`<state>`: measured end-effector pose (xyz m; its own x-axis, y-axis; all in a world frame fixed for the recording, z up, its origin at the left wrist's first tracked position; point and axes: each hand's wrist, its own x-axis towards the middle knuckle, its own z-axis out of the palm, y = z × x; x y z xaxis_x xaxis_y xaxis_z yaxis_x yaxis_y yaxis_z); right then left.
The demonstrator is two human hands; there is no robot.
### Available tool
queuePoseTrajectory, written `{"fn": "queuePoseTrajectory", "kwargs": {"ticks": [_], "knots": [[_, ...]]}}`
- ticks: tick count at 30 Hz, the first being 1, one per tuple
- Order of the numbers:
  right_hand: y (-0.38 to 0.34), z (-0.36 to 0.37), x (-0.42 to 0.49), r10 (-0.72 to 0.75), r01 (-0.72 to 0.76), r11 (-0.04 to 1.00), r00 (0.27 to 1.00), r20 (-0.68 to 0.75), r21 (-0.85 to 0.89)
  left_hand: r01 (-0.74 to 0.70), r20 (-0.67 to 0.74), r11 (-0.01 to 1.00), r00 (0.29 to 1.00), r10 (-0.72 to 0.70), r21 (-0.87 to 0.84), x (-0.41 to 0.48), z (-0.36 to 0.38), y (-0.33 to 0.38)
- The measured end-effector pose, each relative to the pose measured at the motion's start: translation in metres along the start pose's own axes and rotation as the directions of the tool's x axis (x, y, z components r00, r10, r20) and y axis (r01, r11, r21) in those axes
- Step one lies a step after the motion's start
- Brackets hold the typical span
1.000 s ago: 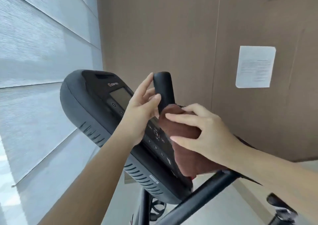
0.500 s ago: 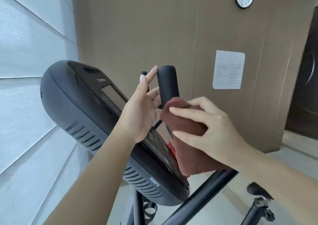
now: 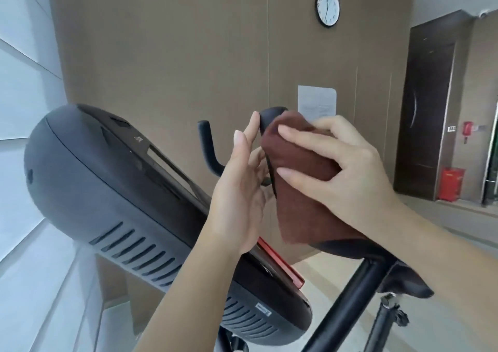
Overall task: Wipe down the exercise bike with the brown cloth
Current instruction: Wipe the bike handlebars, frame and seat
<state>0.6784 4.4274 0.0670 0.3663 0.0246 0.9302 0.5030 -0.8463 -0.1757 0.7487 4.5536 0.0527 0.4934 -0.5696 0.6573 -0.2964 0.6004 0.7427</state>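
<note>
Facing a brown panelled wall point(image 3: 188, 55) behind the exercise bike's console point(image 3: 107, 184), with a round clock point(image 3: 327, 7) hanging high above and to the right of the console and a paper notice point(image 3: 316, 104) pinned lower down. Taking in pale window blinds point(image 3: 21, 82) left of the console, and far to its right a dark door point(image 3: 428, 109) and a red box point(image 3: 451, 183) on the floor.

Draping the brown cloth point(image 3: 304, 190) over the upright handlebar grip point(image 3: 270, 114) just right of the console's upper end, leaving only the grip's rounded tip showing. Gripping the cloth with the right hand point(image 3: 350, 168), fingers curled round its front, the loose end hanging below, right of the console's red strip point(image 3: 280, 262).

Holding the left hand point(image 3: 239, 198) flat between console and cloth, fingers straight and pointing up, grasping nothing, fingertips lying against the grip's left side. Not possible to tell whether the palm is touching the cloth.

Also showing a second curved handlebar point(image 3: 208, 147) above the console's face, and a black frame tube point(image 3: 347, 306) sloping down past its lower right end.
</note>
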Motion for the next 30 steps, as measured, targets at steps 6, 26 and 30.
{"fn": "queuePoseTrajectory", "kwargs": {"ticks": [6,26,30], "knots": [[-0.006,0.010,-0.007,0.030,-0.031,0.996,1.000,-0.008,-0.080,-0.009,0.052,1.000,0.999,0.010,-0.029,-0.001,-0.003,-0.001],[-0.005,0.003,-0.071,0.090,-0.056,0.966,0.988,0.125,-0.254,-0.011,0.115,0.983,0.993,-0.010,0.183,-0.017,-0.017,-0.005],[-0.016,0.018,-0.016,0.153,-0.162,0.983,0.983,-0.100,-0.087,-0.042,0.130,0.974,0.991,0.013,0.221,-0.020,-0.012,-0.007]]}}
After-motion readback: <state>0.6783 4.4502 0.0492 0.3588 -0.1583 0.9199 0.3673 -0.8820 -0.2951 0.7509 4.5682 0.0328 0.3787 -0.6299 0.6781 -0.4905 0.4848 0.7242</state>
